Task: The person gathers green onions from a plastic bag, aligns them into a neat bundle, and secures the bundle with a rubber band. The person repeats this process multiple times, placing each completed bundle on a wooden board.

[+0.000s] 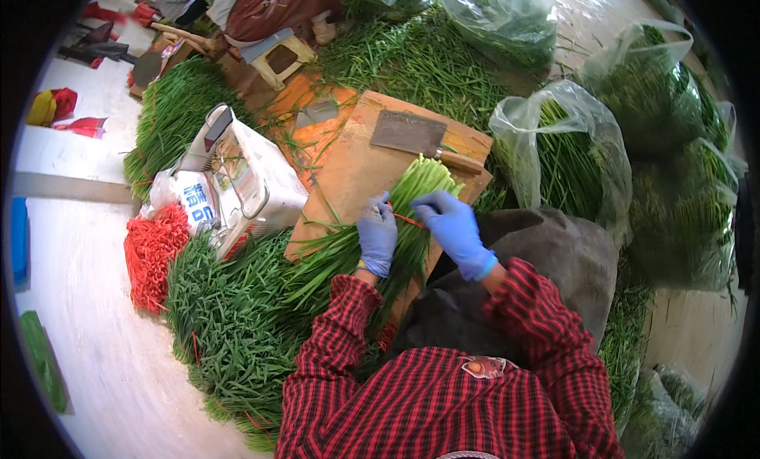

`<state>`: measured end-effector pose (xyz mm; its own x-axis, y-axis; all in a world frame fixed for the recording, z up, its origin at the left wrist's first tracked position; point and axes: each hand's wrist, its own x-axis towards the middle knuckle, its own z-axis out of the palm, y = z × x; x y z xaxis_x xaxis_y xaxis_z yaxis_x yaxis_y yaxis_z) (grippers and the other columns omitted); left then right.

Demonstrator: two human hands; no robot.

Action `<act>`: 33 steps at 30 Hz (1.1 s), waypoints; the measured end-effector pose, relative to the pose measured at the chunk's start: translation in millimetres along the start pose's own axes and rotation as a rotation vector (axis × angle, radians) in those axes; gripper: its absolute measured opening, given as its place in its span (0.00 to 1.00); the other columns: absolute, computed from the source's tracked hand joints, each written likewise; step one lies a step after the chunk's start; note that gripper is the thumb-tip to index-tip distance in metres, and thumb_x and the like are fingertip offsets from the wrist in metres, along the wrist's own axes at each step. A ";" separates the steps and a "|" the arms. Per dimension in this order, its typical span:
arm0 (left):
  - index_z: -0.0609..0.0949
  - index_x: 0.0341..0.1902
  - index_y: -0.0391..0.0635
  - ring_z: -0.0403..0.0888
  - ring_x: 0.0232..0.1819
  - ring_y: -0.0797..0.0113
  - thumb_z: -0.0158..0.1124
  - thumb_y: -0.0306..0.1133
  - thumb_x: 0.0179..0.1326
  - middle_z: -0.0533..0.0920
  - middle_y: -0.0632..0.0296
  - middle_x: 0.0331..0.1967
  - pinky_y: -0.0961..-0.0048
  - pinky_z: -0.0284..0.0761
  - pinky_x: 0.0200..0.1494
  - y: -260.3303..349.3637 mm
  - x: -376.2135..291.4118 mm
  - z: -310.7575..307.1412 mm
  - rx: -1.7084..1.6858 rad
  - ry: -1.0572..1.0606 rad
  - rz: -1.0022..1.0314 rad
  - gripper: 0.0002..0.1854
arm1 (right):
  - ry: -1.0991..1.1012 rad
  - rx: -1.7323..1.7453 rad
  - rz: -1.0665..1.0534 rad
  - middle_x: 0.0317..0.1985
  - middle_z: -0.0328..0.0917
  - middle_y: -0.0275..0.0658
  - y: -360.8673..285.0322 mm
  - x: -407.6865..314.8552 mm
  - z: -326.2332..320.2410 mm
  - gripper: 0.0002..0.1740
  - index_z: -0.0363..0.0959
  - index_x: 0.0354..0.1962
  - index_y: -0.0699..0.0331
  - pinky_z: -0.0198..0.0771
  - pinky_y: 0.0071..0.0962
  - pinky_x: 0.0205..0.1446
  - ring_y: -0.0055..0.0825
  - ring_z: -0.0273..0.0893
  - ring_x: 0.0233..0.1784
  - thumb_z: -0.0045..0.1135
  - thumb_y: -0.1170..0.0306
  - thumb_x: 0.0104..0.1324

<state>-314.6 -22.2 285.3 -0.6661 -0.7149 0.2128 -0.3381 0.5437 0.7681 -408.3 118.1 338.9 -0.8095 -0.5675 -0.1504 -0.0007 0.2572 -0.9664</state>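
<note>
A bundle of garlic chives (409,189) lies on the tilted wooden board (350,162), its pale cut ends pointing away from me. Across the stalks runs a thin red tie (407,220). My left hand (378,233), in a blue glove, pinches the tie at the bundle's left side. At the right side my right hand (454,233), also gloved, has its fingers closed at the tie's other end; the fingertips are slightly blurred. Beyond the bundle a cleaver (409,131) rests flat on the board, its wooden handle to the right.
Tied chive bundles (237,316) are piled at left beside red ties (153,254) and a cut-open white plastic container (270,180). Loose chives (409,61) cover the far side. Plastic bags of chives (570,156) stand at right. A small stool (282,58) and a person (178,5) are farther back.
</note>
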 end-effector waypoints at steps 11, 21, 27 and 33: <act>0.83 0.41 0.36 0.86 0.39 0.51 0.57 0.25 0.66 0.87 0.45 0.40 0.59 0.80 0.44 -14.0 57.6 -20.4 0.113 -0.315 -0.157 0.08 | -0.479 -0.609 -0.380 0.31 0.83 0.54 64.5 -38.7 79.6 0.10 0.85 0.28 0.65 0.80 0.46 0.40 0.53 0.84 0.36 0.56 0.70 0.59; 0.73 0.34 0.37 0.86 0.43 0.54 0.54 0.26 0.70 0.87 0.47 0.40 0.65 0.80 0.50 25.3 -14.3 -18.6 0.123 -0.108 -0.139 0.07 | -0.074 -1.297 -0.875 0.64 0.70 0.42 13.4 3.8 20.3 0.30 0.64 0.67 0.61 0.51 0.40 0.78 0.37 0.63 0.72 0.46 0.68 0.68; 0.75 0.34 0.40 0.82 0.37 0.51 0.56 0.24 0.67 0.86 0.54 0.36 0.62 0.77 0.56 5.4 -6.1 -7.8 -0.014 0.130 0.188 0.05 | -0.170 -1.369 -0.822 0.60 0.72 0.41 32.5 26.5 35.3 0.29 0.65 0.67 0.63 0.56 0.42 0.74 0.37 0.67 0.69 0.48 0.66 0.69; 0.75 0.32 0.43 0.78 0.34 0.54 0.57 0.24 0.66 0.83 0.58 0.29 0.58 0.72 0.45 54.7 -70.5 -30.9 0.169 0.023 0.270 0.05 | -0.203 -1.313 -0.800 0.49 0.76 0.40 34.1 32.9 29.8 0.26 0.69 0.63 0.64 0.64 0.38 0.64 0.34 0.73 0.56 0.49 0.68 0.67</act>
<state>-265.6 44.3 330.9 -0.7326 -0.5429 0.4105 -0.2577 0.7794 0.5710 -417.5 84.9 294.7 -0.2564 -0.9518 0.1682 -0.9635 0.2655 0.0333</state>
